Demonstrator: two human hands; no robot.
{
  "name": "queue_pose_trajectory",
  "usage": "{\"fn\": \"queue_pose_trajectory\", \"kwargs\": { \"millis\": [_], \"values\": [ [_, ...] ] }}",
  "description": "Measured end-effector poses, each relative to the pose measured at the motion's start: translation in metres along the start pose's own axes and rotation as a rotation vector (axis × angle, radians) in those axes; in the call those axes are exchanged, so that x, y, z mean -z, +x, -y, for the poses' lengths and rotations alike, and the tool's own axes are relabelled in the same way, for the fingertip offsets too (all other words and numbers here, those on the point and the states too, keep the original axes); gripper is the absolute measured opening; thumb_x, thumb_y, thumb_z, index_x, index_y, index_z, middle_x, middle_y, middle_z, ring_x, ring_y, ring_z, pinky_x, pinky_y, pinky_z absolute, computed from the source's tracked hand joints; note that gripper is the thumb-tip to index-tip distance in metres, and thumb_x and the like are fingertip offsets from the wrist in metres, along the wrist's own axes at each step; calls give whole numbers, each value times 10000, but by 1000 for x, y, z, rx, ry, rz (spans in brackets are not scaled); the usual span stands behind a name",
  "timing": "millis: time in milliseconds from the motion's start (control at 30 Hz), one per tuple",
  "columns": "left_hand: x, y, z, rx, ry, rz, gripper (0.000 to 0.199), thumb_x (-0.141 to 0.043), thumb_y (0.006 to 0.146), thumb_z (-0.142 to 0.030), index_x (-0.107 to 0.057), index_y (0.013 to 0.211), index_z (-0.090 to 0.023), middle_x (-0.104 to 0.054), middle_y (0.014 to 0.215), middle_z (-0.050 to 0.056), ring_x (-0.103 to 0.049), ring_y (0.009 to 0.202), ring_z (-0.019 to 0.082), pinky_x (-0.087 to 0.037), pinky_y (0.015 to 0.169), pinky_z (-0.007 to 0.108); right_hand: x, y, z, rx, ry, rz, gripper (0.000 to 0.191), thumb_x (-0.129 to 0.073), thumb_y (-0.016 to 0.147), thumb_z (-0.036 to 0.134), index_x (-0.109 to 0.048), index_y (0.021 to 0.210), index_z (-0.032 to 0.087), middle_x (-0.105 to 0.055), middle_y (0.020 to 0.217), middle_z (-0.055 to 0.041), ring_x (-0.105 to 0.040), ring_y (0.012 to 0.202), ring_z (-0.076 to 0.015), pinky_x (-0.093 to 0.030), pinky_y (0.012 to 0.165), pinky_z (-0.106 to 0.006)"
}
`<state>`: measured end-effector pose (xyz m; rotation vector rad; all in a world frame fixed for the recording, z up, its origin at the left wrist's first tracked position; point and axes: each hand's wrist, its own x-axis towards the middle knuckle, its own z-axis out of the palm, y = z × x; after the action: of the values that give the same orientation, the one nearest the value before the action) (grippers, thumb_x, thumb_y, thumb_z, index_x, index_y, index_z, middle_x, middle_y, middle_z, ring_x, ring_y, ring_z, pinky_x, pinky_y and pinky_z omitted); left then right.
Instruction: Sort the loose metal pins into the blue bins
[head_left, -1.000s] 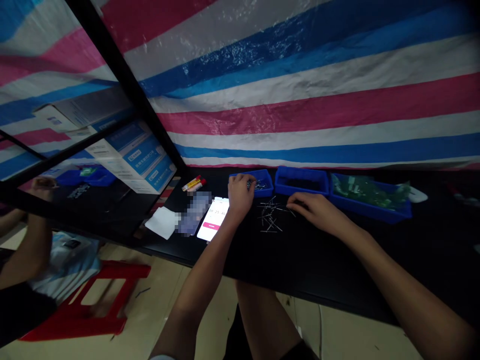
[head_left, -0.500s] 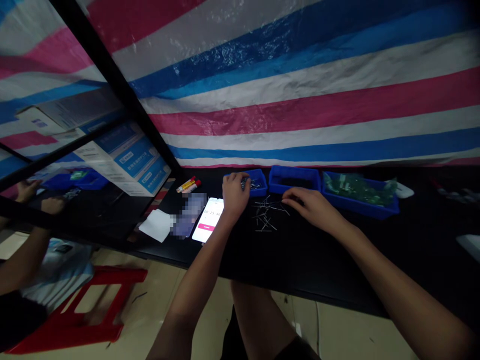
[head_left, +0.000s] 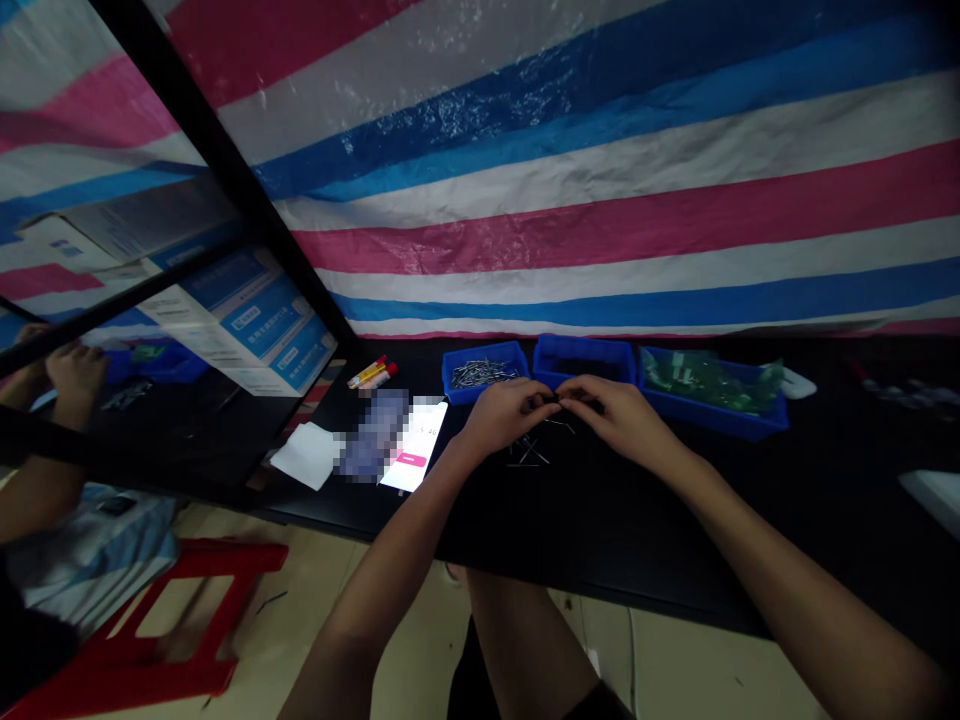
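Pins (head_left: pixel 481 374) lie in a bin (head_left: pixel 459 394); others lie crossed on the surface (head_left: pixel 585 520) near both hands. Left hand (head_left: pixel 504 414) and right hand (head_left: pixel 619 412): fingertips narrowed, close together; contents cannot be told. Pins judged light, stiff, slippery; best gripped mid-length.

The black table (head_left: pixel 585 530) bears loose metal pins (head_left: pixel 529 455). From them, 3 blue trays (head_left: pixel 750 425) stand at 11, 1 and 2 o'clock, a lit phone (head_left: pixel 411 458) and white sheet (head_left: pixel 306 456) lie toward 9.
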<state>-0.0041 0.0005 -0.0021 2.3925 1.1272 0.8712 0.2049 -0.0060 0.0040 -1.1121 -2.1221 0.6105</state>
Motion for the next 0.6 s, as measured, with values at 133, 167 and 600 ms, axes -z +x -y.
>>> {"fn": "queue_pose_trajectory", "kwargs": {
  "millis": [133,167,600],
  "values": [
    [-5,-1,1,-22,14,53,191,-583,926,-344,-708,969,-207,-696,861,21,-621,755,141,-437,696,244,-2,0,-2,10,-5,4,209,-522,916,337,-656,1037,232,-731,1005,-67,-695,899,-227,-547,772,-352],
    [-5,-1,1,-17,21,59,183,-587,922,-333,-709,967,-204,-695,857,21,-622,754,141,-437,696,243,-3,0,-3,14,-4,-1,206,-526,916,337,-655,1038,232,-731,1000,-65,-696,894,-225,-548,772,-352],
    [7,2,10,78,-12,-223,88,-689,852,-257,-694,907,-188,-695,817,3,-618,738,124,-462,707,242,-4,-1,-4,74,-51,-1,242,-577,901,326,-636,1118,235,-706,916,-41,-673,792,-196,-547,718,-334]
  ]
}}
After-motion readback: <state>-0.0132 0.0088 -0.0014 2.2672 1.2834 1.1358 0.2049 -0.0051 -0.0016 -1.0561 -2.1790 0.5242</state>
